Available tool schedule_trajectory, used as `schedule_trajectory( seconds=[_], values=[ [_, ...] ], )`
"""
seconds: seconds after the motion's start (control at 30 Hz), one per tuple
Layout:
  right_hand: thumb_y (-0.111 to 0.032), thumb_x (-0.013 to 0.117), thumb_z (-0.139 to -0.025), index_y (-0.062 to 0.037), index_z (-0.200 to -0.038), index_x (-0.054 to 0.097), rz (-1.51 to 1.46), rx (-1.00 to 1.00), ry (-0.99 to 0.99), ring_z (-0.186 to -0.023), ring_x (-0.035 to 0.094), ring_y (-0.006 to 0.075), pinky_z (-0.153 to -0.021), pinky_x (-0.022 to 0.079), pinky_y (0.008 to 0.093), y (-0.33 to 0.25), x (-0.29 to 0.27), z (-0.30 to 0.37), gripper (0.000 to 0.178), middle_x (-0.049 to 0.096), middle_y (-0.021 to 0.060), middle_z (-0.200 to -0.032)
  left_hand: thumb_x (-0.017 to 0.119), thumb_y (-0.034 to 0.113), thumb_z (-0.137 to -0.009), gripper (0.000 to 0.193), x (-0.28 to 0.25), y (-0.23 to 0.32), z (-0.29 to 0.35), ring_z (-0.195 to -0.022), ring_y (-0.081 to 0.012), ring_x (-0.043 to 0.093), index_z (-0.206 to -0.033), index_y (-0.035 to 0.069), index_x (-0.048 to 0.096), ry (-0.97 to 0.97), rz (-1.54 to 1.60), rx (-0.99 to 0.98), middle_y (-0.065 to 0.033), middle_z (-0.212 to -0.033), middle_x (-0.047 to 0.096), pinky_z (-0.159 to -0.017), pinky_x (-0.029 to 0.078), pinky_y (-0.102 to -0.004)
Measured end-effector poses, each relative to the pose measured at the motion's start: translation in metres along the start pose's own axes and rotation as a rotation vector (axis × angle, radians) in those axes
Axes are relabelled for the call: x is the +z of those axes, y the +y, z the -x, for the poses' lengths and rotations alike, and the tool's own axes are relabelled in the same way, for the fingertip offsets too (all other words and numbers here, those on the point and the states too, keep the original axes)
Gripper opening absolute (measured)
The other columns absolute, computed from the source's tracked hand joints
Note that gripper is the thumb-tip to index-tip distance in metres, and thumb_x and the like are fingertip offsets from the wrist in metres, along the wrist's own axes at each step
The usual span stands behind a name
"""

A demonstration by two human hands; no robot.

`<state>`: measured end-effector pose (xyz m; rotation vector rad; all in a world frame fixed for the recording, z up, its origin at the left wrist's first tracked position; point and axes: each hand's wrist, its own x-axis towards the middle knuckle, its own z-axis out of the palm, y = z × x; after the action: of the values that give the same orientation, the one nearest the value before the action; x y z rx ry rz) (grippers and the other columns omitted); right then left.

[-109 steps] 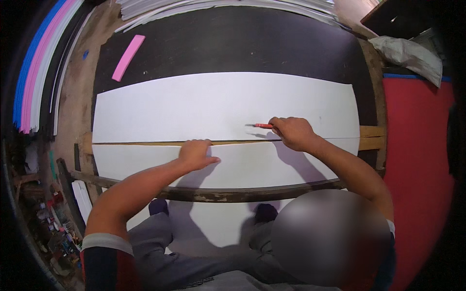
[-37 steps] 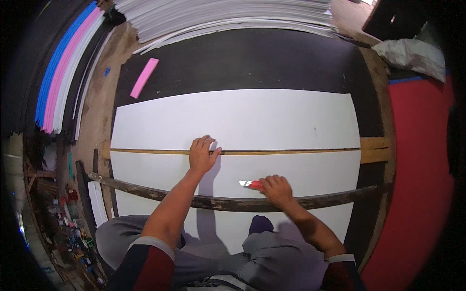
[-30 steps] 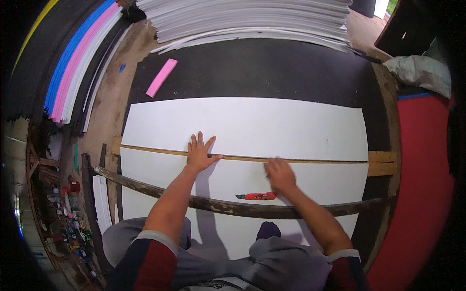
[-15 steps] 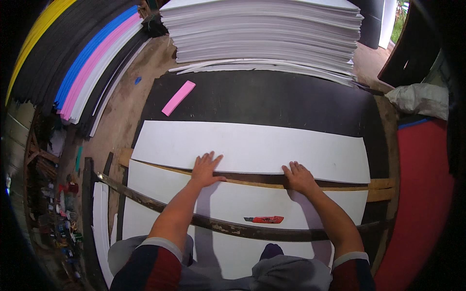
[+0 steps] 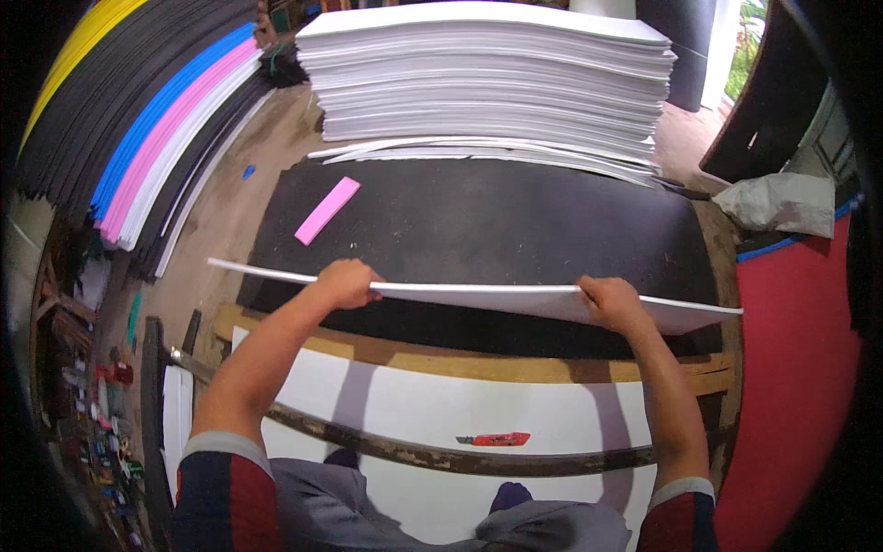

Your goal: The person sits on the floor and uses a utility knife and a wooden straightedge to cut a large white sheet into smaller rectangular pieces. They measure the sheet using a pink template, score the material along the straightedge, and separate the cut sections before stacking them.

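Both my hands grip one long edge of a white foam sheet [image 5: 478, 296], raised on edge above the black mat so that its near face looks toward me. My left hand [image 5: 348, 283] is closed on the edge left of the middle; my right hand [image 5: 611, 300] is closed on it farther right. Nearer to me, a larger white sheet [image 5: 405, 405] lies flat beside a wooden board [image 5: 460, 365]. A red utility knife [image 5: 497, 440] rests on that sheet, just beyond a long dark straight bar [image 5: 414, 443] lying across it.
A pink foam strip [image 5: 327, 211] lies on the black mat [image 5: 478, 212]. Behind stands a tall stack of white sheets [image 5: 487, 83]. Coloured sheets [image 5: 152, 147] lean at the left. At the right are a red sheet [image 5: 791, 368] and a pale sack [image 5: 777, 204].
My hands have gone from lying spread at the cut sheet's near edge to gripping it. The sheet has come up off the mat and tilted onto its edge.
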<state>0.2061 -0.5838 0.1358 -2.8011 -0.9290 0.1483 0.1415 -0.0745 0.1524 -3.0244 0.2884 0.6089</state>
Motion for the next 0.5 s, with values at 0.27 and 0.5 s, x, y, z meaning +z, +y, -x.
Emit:
schedule_trajectory(
  seconds=[0.27, 0.5],
  values=[
    [-0.029, 0.076, -0.086, -0.0317, -0.129, 0.074, 0.084, 0.252, -0.379, -0.097, 0.075, 0.0322, -0.088, 0.059, 0.0481, -0.045, 0.002, -0.002, 0.043, 0.078, 0.011, -0.106, 0.072, 0.029, -0.092, 0.038, 0.011, 0.009, 0.005, -0.097, -0.0344, 0.075, -0.129, 0.036, 0.074, -0.152, -0.03, 0.026, -0.0131, -0.105, 0.078, -0.087, 0.059, -0.0502],
    [-0.007, 0.06, -0.086, -0.0255, -0.134, 0.07, -0.071, 0.37, -0.253, -0.105, 0.073, 0.032, -0.089, 0.058, 0.0471, -0.064, 0.008, 0.039, 0.052, 0.074, 0.0128, -0.123, 0.066, 0.015, -0.088, 0.047, 0.023, 0.02, 0.029, -0.097, -0.0316, 0.075, -0.133, 0.027, 0.071, -0.155, 0.066, 0.09, -0.0115, -0.106, 0.078, -0.081, 0.059, -0.0501]
  ],
)
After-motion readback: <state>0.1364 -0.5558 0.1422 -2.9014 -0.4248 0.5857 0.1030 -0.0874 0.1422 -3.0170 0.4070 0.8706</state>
